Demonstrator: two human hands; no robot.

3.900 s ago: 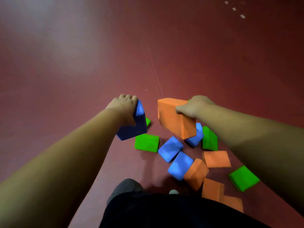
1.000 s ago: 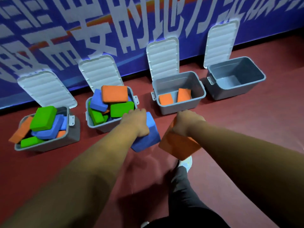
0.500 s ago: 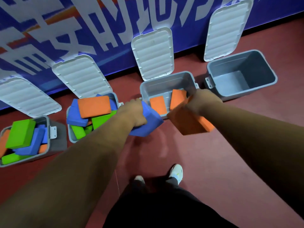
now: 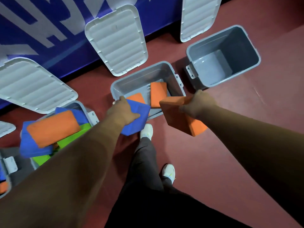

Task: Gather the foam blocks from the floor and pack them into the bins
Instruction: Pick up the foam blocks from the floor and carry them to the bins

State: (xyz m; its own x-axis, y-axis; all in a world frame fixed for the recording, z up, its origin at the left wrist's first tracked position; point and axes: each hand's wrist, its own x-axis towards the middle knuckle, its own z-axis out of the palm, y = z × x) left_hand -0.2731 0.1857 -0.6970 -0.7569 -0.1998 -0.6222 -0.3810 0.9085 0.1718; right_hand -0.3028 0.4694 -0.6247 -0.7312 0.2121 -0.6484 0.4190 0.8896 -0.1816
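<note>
Blue block (image 4: pixel 139 120): foam, held in the left hand (image 4: pixel 122 111). We see it tilted across the near rim of the middle bin (image 4: pixel 139 79), partly over the inside.
Left hand: curled round the blue block from above, thumb lying on its top face.
Orange block (image 4: pixel 177 116): foam, held in the right hand (image 4: pixel 197 104), tilted in the air just beside the middle bin's near right corner, over the floor (image 4: pixel 213 145).
Right hand: closed round one end of the orange block.
Middle bin: grey, open. We note a near orange piece (image 4: pixel 135 98) and a far orange piece (image 4: pixel 158 93) lying inside.
Right bin (image 4: pixel 243 46): grey, open, just beside the middle bin.
Left bin (image 4: pixel 84 108): heaped above its rim with orange, blue and green foam; our left forearm hides part of it.
Lid (image 4: pixel 116 40): white, ribbed, propped against the blue banner (image 4: pixel 49 22) behind the middle bin; we see similar ones behind the neighbouring bins.
Shoes: white; the front shoe (image 4: pixel 147 130) is just below the blue block, and the rear shoe (image 4: pixel 168 172) is nearer us.
</note>
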